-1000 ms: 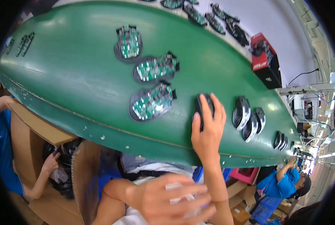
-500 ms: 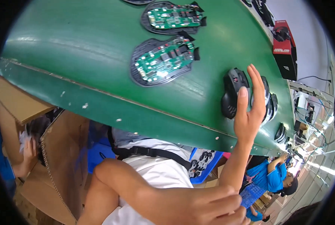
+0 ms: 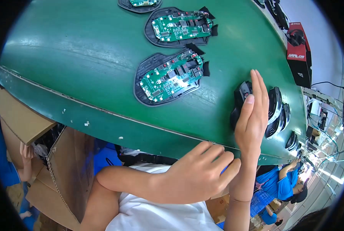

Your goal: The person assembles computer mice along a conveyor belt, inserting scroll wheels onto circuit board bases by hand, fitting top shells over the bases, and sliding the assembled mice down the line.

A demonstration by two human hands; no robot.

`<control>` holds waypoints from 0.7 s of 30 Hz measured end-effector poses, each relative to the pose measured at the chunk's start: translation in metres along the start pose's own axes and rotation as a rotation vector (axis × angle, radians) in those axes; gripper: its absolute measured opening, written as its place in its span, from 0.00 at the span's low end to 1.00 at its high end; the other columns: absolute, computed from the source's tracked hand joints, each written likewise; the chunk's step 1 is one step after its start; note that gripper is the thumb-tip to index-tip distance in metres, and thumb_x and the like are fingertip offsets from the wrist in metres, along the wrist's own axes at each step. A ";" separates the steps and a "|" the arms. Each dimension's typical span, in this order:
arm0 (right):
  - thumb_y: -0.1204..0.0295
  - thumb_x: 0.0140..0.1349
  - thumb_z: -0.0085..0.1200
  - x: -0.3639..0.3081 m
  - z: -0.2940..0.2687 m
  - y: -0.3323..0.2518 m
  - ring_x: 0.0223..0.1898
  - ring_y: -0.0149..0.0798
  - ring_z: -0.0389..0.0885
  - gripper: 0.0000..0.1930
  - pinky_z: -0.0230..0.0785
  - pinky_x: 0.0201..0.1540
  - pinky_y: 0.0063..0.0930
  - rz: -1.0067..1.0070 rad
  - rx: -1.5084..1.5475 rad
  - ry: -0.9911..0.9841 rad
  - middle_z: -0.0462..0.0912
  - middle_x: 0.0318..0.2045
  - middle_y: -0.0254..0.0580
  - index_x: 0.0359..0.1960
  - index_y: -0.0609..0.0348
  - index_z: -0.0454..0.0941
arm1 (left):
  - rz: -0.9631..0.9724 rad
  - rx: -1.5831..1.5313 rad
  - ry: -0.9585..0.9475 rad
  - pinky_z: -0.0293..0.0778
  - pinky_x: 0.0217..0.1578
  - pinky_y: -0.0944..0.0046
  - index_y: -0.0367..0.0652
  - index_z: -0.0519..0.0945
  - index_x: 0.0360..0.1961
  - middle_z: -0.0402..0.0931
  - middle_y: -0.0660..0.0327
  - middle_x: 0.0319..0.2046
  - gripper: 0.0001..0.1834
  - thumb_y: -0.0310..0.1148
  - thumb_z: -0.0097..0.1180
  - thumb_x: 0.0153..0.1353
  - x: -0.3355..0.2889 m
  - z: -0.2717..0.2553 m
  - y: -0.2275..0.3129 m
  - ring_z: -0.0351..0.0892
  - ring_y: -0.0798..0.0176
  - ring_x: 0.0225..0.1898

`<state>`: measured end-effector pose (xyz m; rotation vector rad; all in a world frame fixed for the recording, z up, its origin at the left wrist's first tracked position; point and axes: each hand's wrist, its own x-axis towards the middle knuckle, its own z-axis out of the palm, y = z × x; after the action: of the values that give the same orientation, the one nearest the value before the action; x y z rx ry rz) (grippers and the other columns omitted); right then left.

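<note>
My right hand (image 3: 253, 115) is stretched out over the right part of the green table (image 3: 102, 96), fingers straight and close together, palm holding nothing. It partly covers a black computer mouse (image 3: 240, 96); whether it touches the mouse I cannot tell. My left hand (image 3: 201, 173) hangs in front of the table edge beside my right wrist, its fingers curled. The inside of that hand is hidden. Left of the mouse lie open mouse shells with green circuit boards: a near one (image 3: 172, 79), one behind it (image 3: 183, 27) and a third (image 3: 141, 4) cut off by the top rim.
More mice (image 3: 275, 111) stand right of my right hand, with a black stack (image 3: 292, 141) farther along. A red and black box (image 3: 298, 54) stands at the far edge. Cardboard boxes (image 3: 70, 165) and another person's hand (image 3: 27, 152) are at left; a person in blue (image 3: 287, 179) works at right.
My left hand has risen from the lower edge toward the table edge, beside my right wrist. My right hand stays by the mouse, its fingers now closer together. The view has shifted slightly.
</note>
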<state>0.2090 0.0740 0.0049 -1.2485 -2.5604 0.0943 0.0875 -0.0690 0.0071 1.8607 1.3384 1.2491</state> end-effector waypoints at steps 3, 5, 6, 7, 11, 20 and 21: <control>0.73 0.71 0.40 -0.001 0.006 0.009 0.60 0.57 0.75 0.20 0.63 0.65 0.44 -0.074 0.139 0.106 0.78 0.57 0.58 0.60 0.68 0.75 | 0.018 -0.082 0.001 0.76 0.38 0.59 0.36 0.83 0.40 0.78 0.57 0.35 0.17 0.27 0.63 0.45 0.006 0.005 -0.006 0.81 0.57 0.36; 0.72 0.71 0.41 -0.008 0.008 0.012 0.60 0.55 0.76 0.20 0.63 0.65 0.42 0.031 0.376 0.139 0.79 0.56 0.58 0.59 0.69 0.75 | 0.010 -0.093 0.005 0.75 0.38 0.59 0.37 0.83 0.39 0.79 0.58 0.34 0.16 0.26 0.64 0.46 0.009 0.003 -0.011 0.81 0.56 0.36; 0.71 0.71 0.42 -0.007 0.006 0.012 0.61 0.53 0.75 0.19 0.61 0.66 0.40 0.051 0.386 0.107 0.79 0.57 0.57 0.58 0.70 0.75 | -0.007 -0.105 0.036 0.75 0.38 0.58 0.39 0.83 0.40 0.80 0.58 0.35 0.13 0.25 0.63 0.50 0.009 0.004 -0.017 0.81 0.56 0.37; 0.71 0.71 0.43 -0.007 0.006 0.013 0.62 0.52 0.75 0.19 0.61 0.67 0.40 0.072 0.463 0.107 0.78 0.58 0.57 0.58 0.69 0.76 | -0.014 -0.104 0.068 0.75 0.39 0.58 0.40 0.83 0.40 0.80 0.58 0.35 0.13 0.25 0.62 0.51 0.006 0.005 -0.021 0.81 0.56 0.37; 0.63 0.59 0.61 -0.015 -0.005 0.019 0.66 0.55 0.68 0.33 0.58 0.69 0.43 0.111 0.324 -0.008 0.69 0.65 0.56 0.65 0.64 0.68 | -0.080 -0.125 0.151 0.77 0.42 0.54 0.39 0.82 0.41 0.81 0.56 0.38 0.11 0.23 0.60 0.55 -0.006 0.004 -0.040 0.81 0.52 0.38; 0.68 0.51 0.70 -0.054 -0.018 -0.003 0.66 0.47 0.68 0.49 0.59 0.69 0.39 0.181 0.970 0.259 0.66 0.67 0.57 0.72 0.69 0.54 | -0.341 -0.638 0.127 0.72 0.59 0.55 0.36 0.56 0.73 0.64 0.48 0.67 0.46 0.36 0.67 0.59 0.002 0.004 -0.024 0.72 0.53 0.63; 0.65 0.50 0.71 -0.060 -0.016 -0.009 0.67 0.47 0.67 0.50 0.59 0.69 0.40 0.193 1.006 0.282 0.65 0.67 0.57 0.72 0.69 0.54 | -0.339 -0.736 0.072 0.72 0.60 0.55 0.36 0.55 0.73 0.64 0.48 0.67 0.48 0.38 0.69 0.58 0.008 0.005 -0.023 0.71 0.52 0.64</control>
<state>0.2414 0.0204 0.0077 -0.9653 -1.7094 1.0126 0.0827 -0.0527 -0.0110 1.0434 0.9759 1.3798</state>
